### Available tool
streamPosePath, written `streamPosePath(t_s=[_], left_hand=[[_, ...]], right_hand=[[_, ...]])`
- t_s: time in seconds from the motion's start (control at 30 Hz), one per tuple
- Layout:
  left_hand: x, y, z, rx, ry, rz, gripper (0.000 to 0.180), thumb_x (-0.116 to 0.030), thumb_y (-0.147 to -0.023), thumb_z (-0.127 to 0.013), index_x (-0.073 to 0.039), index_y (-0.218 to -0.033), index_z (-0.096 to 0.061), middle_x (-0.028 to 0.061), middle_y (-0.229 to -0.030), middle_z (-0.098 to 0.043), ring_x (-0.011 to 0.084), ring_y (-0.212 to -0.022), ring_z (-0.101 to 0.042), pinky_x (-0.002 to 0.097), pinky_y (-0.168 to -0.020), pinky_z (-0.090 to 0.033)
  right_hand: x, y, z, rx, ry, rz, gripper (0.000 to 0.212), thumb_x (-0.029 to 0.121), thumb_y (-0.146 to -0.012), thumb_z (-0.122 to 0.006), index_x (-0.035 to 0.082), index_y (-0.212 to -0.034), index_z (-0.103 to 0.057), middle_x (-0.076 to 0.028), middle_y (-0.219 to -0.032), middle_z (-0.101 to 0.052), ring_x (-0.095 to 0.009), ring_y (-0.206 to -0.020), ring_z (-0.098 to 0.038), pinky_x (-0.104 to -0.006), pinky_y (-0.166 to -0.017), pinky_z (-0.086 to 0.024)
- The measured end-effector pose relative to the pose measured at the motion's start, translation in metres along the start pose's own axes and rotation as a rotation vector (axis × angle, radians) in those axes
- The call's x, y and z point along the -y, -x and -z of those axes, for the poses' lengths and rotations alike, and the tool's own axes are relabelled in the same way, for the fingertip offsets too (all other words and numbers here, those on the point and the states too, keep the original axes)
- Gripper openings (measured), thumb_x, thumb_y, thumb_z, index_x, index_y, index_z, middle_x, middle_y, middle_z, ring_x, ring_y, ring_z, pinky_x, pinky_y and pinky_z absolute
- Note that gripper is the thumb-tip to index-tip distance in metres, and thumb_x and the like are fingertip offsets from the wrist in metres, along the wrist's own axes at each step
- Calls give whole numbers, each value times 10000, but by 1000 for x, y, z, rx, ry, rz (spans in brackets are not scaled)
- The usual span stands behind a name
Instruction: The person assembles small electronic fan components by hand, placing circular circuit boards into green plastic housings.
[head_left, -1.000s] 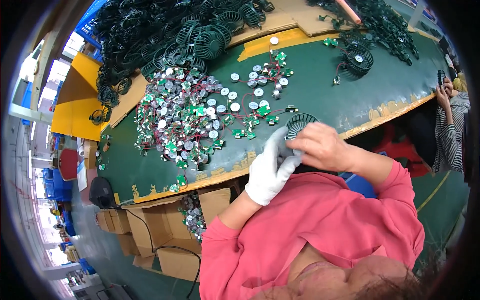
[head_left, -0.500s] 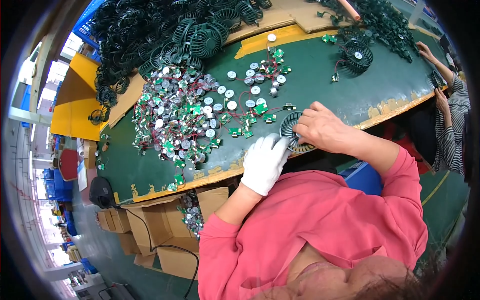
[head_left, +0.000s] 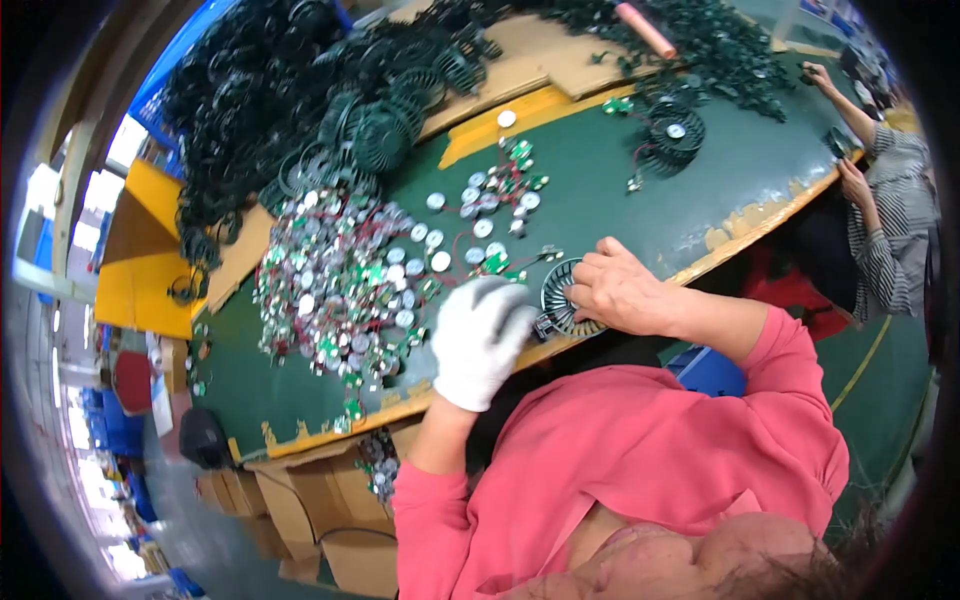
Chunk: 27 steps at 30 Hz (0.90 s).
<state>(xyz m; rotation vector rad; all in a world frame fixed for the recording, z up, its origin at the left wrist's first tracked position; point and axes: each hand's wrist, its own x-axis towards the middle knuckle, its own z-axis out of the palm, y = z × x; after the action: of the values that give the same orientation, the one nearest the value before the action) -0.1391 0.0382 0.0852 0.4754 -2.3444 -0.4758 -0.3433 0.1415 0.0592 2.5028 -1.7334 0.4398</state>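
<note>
At the near edge of the green table point(head_left: 600, 200), the bare right hand point(head_left: 618, 290) has its fingers closed on a dark slatted cage point(head_left: 556, 300), while the gloved left hand point(head_left: 478, 340) is curled and blurred near it; I cannot tell whether it holds anything. The step in hand seems to be steadying the cage; the next move calls for a firm right-hand grip, clear of the wired motors point(head_left: 340, 270) heaped farther left.

There are dozens of motors point(head_left: 440, 262), one pink tube point(head_left: 645, 30), one glove point(head_left: 472, 350).
</note>
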Motion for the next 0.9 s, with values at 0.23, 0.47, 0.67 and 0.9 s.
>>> streamPosePath(t_s=[0.23,0.47,0.67,0.9], left_hand=[[73,-50,-9,118,-212,156,209,-184,-806,-636,-101,-997,-659,122,-999,-615,314,-917,-592,387,-802,-476],[102,-61,-32,275,-367,106,201,-276,-802,-631,-166,-967,-662,100,-926,-607,309,-866,-593,437,-741,-466],[99,-62,-29,287,-349,102,179,-294,-773,-644,-162,-894,-649,112,-846,-599,329,-804,-601,450,-692,-479],[77,-66,-1,-25,245,400,211,-245,-843,-650,-88,-975,-598,103,-950,-629,218,-822,-620,350,-708,-467]], right_hand=[[-77,21,63,-217,310,-362,255,242,-684,-755,146,-877,-618,-21,-797,-545,-211,-835,-555,-396,-810,-386],[-180,34,72,-192,486,-653,220,227,-726,-727,128,-907,-654,-42,-846,-579,-232,-902,-565,-373,-803,-383],[-173,-23,53,-295,314,-498,208,212,-768,-694,105,-945,-672,-67,-872,-615,-245,-911,-582,-372,-790,-409],[-186,-139,-5,-173,65,-445,278,199,-760,-694,57,-997,-655,-136,-970,-638,-329,-936,-612,-437,-805,-489]])
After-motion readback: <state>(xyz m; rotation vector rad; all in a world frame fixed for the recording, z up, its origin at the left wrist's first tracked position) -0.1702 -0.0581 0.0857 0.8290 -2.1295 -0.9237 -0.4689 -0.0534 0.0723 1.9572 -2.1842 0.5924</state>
